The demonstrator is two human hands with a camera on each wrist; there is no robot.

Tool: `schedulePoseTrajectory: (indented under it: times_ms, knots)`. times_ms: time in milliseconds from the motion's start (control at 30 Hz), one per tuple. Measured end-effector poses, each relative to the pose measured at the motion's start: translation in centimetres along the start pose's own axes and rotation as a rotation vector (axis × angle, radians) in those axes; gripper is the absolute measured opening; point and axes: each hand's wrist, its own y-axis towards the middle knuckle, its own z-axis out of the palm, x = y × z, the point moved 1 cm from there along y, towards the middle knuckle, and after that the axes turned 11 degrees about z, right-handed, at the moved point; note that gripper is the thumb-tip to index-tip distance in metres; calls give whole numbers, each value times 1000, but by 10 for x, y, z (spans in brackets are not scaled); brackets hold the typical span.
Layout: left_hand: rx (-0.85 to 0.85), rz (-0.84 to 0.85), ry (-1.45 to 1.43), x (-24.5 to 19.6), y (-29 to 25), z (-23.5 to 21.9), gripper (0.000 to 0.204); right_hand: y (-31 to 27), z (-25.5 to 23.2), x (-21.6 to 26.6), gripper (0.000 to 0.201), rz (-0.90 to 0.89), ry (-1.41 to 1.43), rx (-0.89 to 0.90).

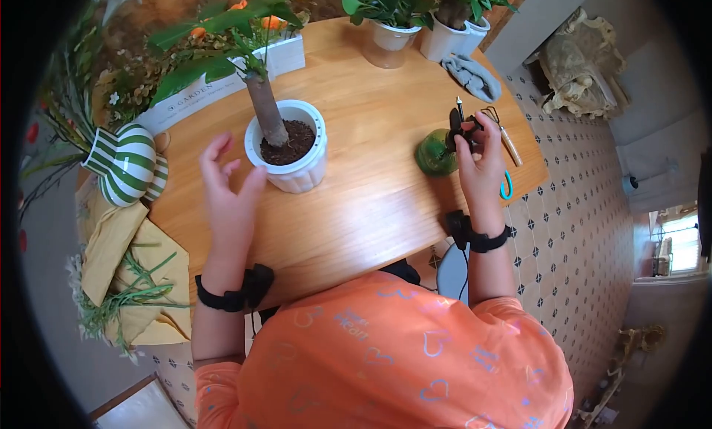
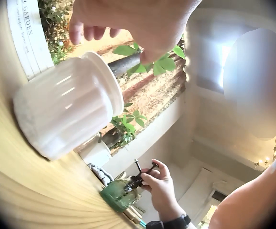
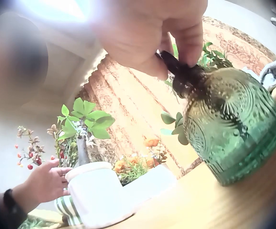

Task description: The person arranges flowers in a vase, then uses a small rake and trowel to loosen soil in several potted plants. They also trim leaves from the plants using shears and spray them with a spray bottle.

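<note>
My right hand [image 1: 480, 160] pinches the black spray head [image 3: 188, 76] of a green glass spray bottle [image 3: 238, 124] between thumb and fingers. The bottle is ribbed and patterned, and in the right wrist view its base is close over the wooden table. To the left, a white fluted pot [image 1: 302, 173] holds dark soil and a thick-stemmed plant [image 1: 267, 110] with broad green leaves. Beside this pot's left side is my left hand [image 1: 230, 192], its fingers loosely bent and nothing in them. In the left wrist view, that hand [image 2: 133, 21] appears above the pot's rim.
Rake-like tool [image 1: 512, 147] and turquoise-handled item [image 1: 506, 186] lie right of the bottle. Behind are a grey cloth [image 1: 473, 78], potted plants and a white garden planter [image 1: 194, 103]. A striped vase [image 1: 126, 166] and cut stems on yellow wrapping [image 1: 167, 243] are at left.
</note>
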Motion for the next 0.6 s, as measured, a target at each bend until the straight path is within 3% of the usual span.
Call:
schedulePoseTrajectory:
  times_ms: [67,133,233,300,367,433,467,533,600]
  knots:
    - [86,-51,53,15,-3,0,67,1,-11,13,43,-53,-86,-25]
    - [250,-92,4,29,-8,2,92,15,-29,19,40,-96,-103,-47]
    - [302,-160,-189,28,-6,15,101,53,-47,43,27,-179,-65,-77]
    - [305,-169,-246,31,-3,22,103,98,-45,52,20,-157,14,169]
    - [288,-161,-298,37,-1,28,107,144,-34,58,21,-134,-210,449]
    - [292,-168,-279,34,6,34,104,185,-6,41,23,45,-188,719]
    - [300,-184,-257,32,9,38,102,203,11,31,23,36,-185,718]
    - [241,-134,-225,35,15,54,96,226,45,8,28,238,-237,861]
    - [197,-58,-128,48,26,74,89,234,69,-8,31,311,-261,952]
